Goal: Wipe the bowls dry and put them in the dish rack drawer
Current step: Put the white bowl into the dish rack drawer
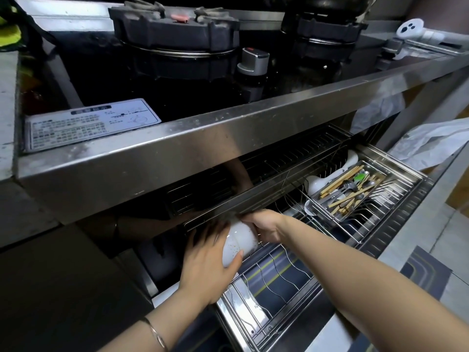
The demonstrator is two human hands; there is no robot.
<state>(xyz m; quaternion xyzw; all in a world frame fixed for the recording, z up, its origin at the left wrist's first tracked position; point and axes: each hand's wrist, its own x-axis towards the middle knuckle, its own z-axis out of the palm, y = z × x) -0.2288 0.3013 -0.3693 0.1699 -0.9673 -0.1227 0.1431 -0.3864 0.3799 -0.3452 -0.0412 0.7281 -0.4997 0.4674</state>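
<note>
On the counter at the back: gas stove. Directly beneath, pulled forward: dish rack drawer. Over its left end, lying on its side: bowl, gripped between left hand and right hand. Toward the right end, on the rack: cutlery tray, chopsticks inside.

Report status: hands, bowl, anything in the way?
Left hand and right hand both grip bowl. Bowl on its side over rack. Cutlery tray farther right, not in way.
</note>
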